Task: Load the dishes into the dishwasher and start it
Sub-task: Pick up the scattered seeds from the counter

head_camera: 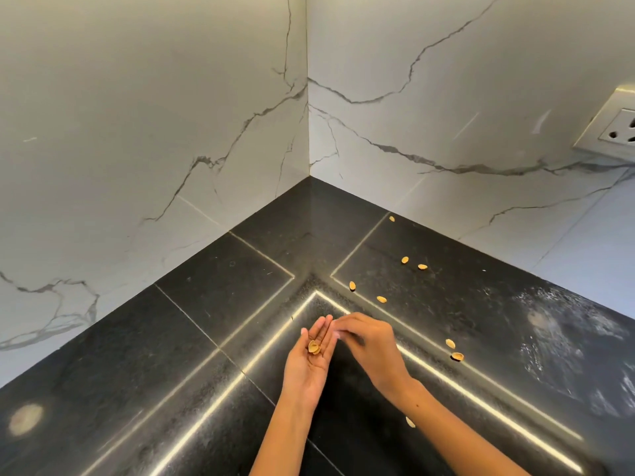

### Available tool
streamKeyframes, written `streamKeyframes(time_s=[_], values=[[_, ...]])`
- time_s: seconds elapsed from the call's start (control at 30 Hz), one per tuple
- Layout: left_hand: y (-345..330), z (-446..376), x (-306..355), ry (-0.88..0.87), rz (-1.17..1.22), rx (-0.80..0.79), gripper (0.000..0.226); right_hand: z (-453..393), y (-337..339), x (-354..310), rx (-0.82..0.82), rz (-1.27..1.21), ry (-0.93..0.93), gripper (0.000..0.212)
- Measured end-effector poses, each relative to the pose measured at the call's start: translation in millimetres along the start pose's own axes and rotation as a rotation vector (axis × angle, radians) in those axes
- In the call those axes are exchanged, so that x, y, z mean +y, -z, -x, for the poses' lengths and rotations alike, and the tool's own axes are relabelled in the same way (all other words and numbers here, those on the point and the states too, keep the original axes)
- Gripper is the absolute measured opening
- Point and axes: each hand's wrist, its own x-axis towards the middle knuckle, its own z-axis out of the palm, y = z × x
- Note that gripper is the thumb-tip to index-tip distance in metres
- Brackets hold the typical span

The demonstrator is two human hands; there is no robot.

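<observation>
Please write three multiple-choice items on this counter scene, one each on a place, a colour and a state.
1. Where do the collected pistachio shells lie?
A. in the cupped palm of the left hand
B. inside a bowl
C. on the wall socket

2. What colour is the countertop?
A. white
B. black
C. wooden brown

3. How is the left hand?
A. clenched to a fist
B. palm up with its fingers nearly straight
C. flat, palm down on the counter

Answers:
1 A: the shells sit on the upturned palm, while others lie loose on the counter to the right.
2 B: the stone is dark and speckled, under white marbled walls.
3 B: its fingers point away and no grip closes on the shells; the right hand reaches across to its fingertips.
</observation>
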Motion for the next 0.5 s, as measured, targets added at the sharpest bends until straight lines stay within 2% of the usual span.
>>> streamKeyframes(time_s=[0.13,0.27,0.43,0.5], values=[[-4.1,1.6,-6.8,0.032,0.042,-0.020,0.036,2.6,4.8,-9.9,-0.018,0.050,0.067,0.017],[-0.6,4.0,-9.2,0.049,0.029,-0.030,0.036,32.9,34.9,8.6,-0.044,0.163,-0.041,0.014],[9.0,10.6,-20.4,0.101,-0.037,-0.038,0.036,102.7,74.3,33.8,-0.212,0.366,-0.136,0.041],[11.6,14.8,-28.7,0.126,-0.075,-0.050,0.037,126.2,78.9,34.7,-0.291,0.428,-0.146,0.044]])
